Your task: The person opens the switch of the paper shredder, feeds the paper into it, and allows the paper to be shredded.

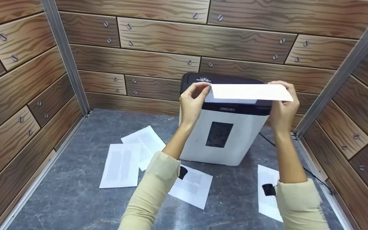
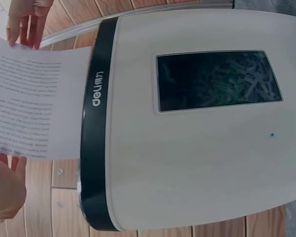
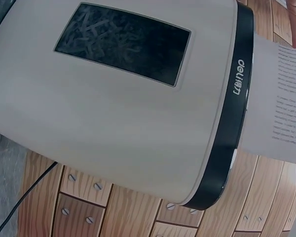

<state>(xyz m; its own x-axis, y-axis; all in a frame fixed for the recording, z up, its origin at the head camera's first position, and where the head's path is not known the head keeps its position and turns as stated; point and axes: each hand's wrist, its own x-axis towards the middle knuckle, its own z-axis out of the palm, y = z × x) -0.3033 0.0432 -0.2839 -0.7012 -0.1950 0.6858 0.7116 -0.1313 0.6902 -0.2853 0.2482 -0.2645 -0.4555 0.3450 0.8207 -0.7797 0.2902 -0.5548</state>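
Both hands hold one printed sheet of paper (image 1: 251,92) by its opposite sides, above the dark top of a white paper shredder (image 1: 193,137). My left hand (image 1: 193,102) pinches the left edge between thumb and fingers. On the far side, my right hand (image 1: 284,108) grips the right edge, its thumb below the curling sheet. Lines of print show on the paper (image 2: 24,103) in the left wrist view, where its lower edge meets the shredder's black top band (image 2: 94,148). The feed slot is hidden behind that band. Shredded strips show through the shredder's dark window (image 3: 123,44).
Two overlapping printed sheets (image 1: 120,166) lie left of the shredder on the grey marbled surface (image 1: 72,191). Another sheet (image 1: 196,188) lies in front, partly behind the left sleeve, and one more (image 1: 267,204) by the right sleeve. A black cord (image 1: 318,180) runs along the right.
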